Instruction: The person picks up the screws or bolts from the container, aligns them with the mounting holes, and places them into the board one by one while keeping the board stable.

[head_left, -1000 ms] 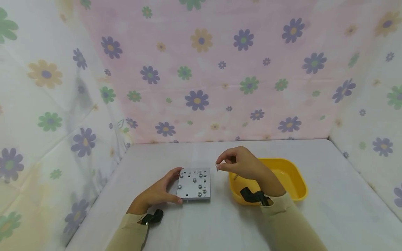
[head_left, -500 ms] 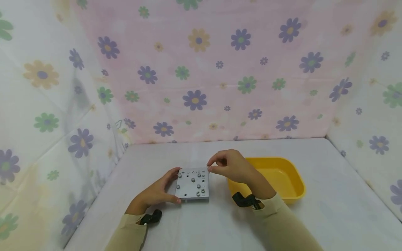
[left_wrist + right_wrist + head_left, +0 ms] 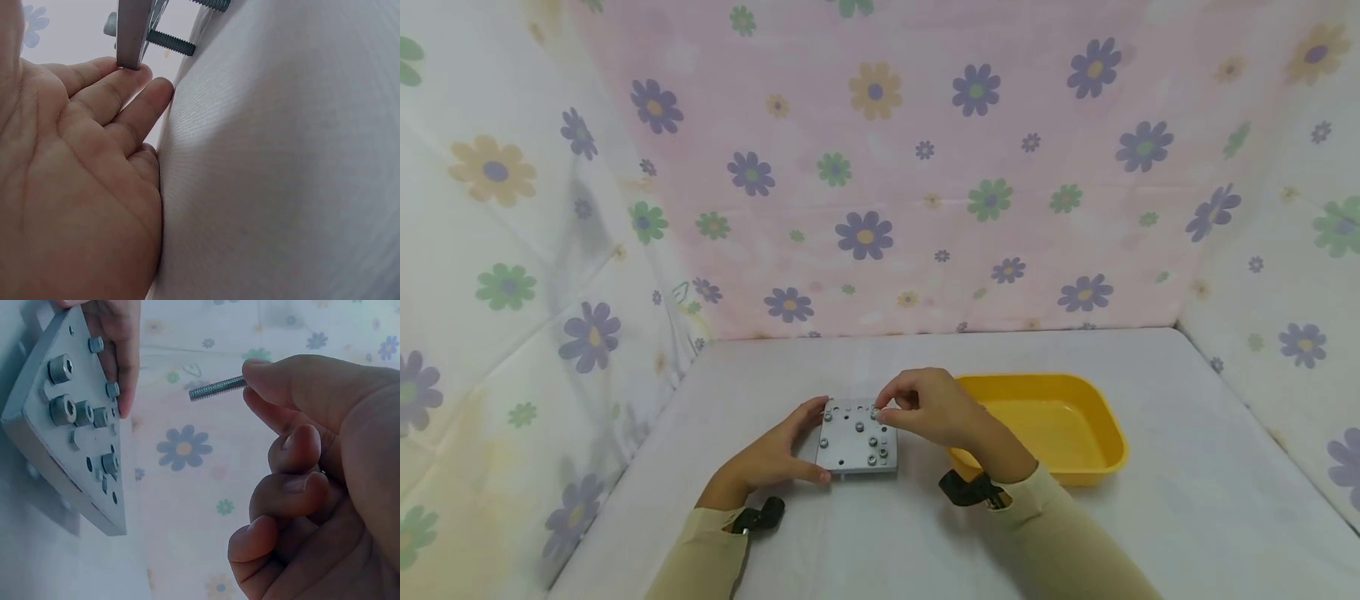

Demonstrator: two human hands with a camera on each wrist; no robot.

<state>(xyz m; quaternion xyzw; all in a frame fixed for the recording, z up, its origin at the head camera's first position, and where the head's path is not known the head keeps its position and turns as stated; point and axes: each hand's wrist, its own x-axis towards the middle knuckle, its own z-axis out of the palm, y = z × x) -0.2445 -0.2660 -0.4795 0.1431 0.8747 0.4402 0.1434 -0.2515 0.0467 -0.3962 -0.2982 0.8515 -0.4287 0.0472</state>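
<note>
- Right hand [image 3: 936, 408]: thumb and forefinger clamped on a silver threaded metal screw [image 3: 215, 389].
- Silver square metal plate [image 3: 846, 442]: left of the right hand, bearing socket-head screws [image 3: 62, 409].
- Left hand [image 3: 771, 454]: thumb and fingers gripping the plate.
- Yellow plastic tray [image 3: 1048, 425]: right of the right hand, on the white surface [image 3: 887, 533].
- Flower-printed pink cloth [image 3: 805, 200]: beyond both hands.

So the left hand [image 3: 87, 169] takes up the left side here, palm showing, fingertips touching the end of a metal plate [image 3: 133, 34] seen edge-on. A threaded bolt shank [image 3: 172, 42] pokes out one side, with a bolt head [image 3: 110, 24] on the other. Second threaded shank [image 3: 214, 4] is cropped up top. Palm edge rests on the white surface [image 3: 281, 156]. Bluish printed flower [image 3: 36, 28] top left.
</note>
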